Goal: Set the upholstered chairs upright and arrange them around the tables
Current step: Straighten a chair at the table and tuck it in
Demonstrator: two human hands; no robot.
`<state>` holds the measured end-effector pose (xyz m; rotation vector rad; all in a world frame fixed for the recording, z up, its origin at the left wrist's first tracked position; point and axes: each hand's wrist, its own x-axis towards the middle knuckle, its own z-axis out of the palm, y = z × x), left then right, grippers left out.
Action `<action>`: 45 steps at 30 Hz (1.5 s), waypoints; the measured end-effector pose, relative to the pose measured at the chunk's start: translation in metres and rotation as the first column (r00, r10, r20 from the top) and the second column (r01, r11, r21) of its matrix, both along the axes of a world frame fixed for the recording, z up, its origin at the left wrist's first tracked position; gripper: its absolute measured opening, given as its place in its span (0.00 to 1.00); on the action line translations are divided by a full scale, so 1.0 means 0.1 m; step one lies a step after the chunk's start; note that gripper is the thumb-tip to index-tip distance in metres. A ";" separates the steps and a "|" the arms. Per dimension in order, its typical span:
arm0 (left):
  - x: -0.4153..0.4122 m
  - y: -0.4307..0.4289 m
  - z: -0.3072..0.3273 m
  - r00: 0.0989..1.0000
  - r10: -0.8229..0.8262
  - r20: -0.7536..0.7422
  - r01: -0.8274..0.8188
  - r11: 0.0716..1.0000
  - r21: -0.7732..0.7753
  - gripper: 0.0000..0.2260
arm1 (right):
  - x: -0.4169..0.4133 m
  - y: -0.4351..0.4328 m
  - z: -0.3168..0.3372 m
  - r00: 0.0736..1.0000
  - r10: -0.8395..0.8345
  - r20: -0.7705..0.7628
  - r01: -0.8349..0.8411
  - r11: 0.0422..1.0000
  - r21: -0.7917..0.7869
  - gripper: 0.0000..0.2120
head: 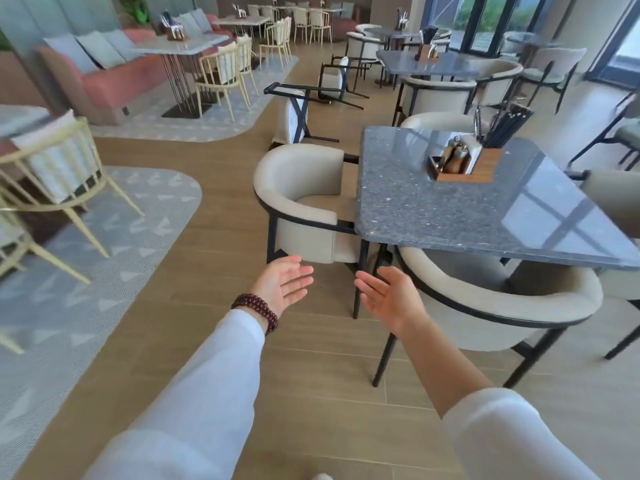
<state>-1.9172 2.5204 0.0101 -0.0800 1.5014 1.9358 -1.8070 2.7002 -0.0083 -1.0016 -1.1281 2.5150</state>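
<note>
Two upholstered chairs lie tipped over on the floor in the aisle beyond the near worktop (pixel 450 206): the nearer tipped chair (pixel 294 116) rests on its side with black legs sticking out, just behind an upright chair (pixel 301 199) tucked at the worktop's left edge, and the farther tipped chair (pixel 337 83) lies a little beyond it. Both hands are empty, the left hand (pixel 287 284) and right hand (pixel 389 294) held out with palms facing each other and fingers (pixel 304 271) spread and released, grasping nothing.

Risks, as I judge them: the jutting legs of the nearer tipped chair could catch a shin or hook the upright chair's frame when lifted. Swinging either chair up carelessly may knock the worktop's edge and rattle the wooden caddy (pixel 464 164) of chopsticks and condiments. Another upright chair (pixel 498 303) narrows the path at the right.
</note>
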 end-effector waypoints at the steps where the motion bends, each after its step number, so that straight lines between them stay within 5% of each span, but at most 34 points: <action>1: -0.16 -0.05 -0.01 1.000 -0.003 -0.017 0.003 1.000 -0.012 0.09 | -0.16 -0.04 -0.02 1.000 0.011 0.000 -0.011 1.000 0.025 0.05; 18: -3.23 -0.28 0.16 0.987 -0.102 -0.121 0.085 0.987 -0.137 0.13 | -3.22 -0.45 0.02 0.999 0.043 0.012 -0.044 0.998 0.043 0.06; 35: -6.16 -0.39 0.12 0.850 -0.507 -0.142 0.466 0.851 -0.243 0.16 | -5.56 -0.87 -0.20 0.967 -0.254 0.022 0.249 0.959 0.134 0.18; 45: -7.39 0.28 0.06 0.738 -0.666 -0.110 0.612 0.728 -0.308 0.20 | -6.64 -0.57 -0.41 0.905 -0.419 0.073 0.396 0.892 0.217 0.17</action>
